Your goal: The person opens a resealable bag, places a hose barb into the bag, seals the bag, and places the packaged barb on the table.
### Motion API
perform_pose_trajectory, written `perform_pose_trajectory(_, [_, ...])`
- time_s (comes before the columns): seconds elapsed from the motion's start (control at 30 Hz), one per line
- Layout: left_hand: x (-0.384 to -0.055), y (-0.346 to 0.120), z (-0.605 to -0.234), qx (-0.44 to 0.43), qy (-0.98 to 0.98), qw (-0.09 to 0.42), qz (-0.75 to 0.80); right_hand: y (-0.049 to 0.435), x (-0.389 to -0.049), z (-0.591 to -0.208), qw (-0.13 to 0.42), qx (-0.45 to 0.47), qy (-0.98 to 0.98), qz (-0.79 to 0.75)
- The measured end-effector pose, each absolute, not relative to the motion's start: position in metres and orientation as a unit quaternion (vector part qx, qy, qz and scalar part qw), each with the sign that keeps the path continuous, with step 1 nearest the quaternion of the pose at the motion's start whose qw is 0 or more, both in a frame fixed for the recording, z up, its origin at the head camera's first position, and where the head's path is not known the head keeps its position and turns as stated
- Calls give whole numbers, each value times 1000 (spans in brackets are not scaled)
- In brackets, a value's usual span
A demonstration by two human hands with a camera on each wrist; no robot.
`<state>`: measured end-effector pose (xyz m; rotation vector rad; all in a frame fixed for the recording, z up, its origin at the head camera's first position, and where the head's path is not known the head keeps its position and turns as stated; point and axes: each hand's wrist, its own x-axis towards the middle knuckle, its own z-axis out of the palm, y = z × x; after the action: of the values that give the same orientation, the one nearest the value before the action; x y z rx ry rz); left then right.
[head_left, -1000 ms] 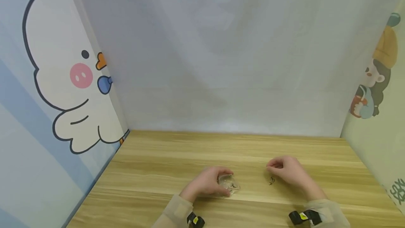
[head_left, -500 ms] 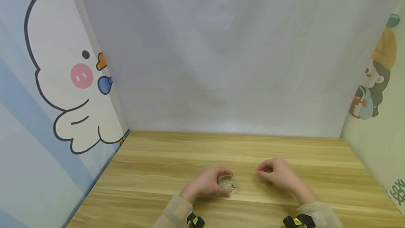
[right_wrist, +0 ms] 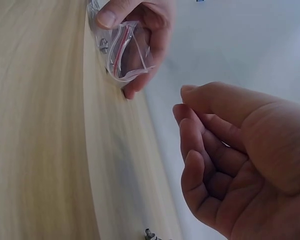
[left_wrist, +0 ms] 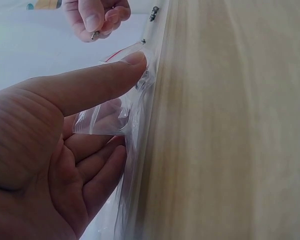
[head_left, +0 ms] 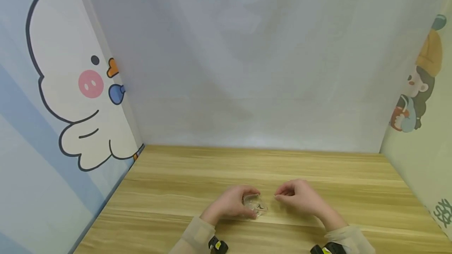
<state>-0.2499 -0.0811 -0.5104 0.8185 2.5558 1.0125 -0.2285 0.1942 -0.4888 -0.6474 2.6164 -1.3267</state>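
Note:
My left hand [head_left: 233, 203] grips a small clear zip bag [head_left: 251, 202] on the table, thumb at one side and fingers at the other. In the right wrist view its mouth, with a red seal line [right_wrist: 121, 50], gapes toward my right hand [head_left: 300, 198]. A few small metal screws [head_left: 260, 207] show within the bag. Just right of the bag and above the table, my right thumb and fingertips pinch one small screw [left_wrist: 94, 35]. Loose screws [right_wrist: 149, 234] lie on the wood, hidden behind the right hand in the head view.
The wood-grain table [head_left: 197, 167] meets a pale grey backdrop [head_left: 247, 69] behind. Printed panels stand at both sides, one with a white cartoon duck [head_left: 70, 50]. Each wrist wears a black camera [head_left: 218, 245].
My right hand has moved left from beside the loose screws toward the bag mouth, its fingertips still pinched together. The left hand and bag have stayed in place.

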Motion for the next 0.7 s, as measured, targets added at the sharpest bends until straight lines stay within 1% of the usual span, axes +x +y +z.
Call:
perform_pose_trajectory(0.4, [-249,-81,-509,287,881,134,351,183,-227,-492,76,-236,855,-456])
perform_pose_trajectory(0.7, [-251,-81,-511,283,877,139,362,167,-223,-496,87,-231,844,-476])
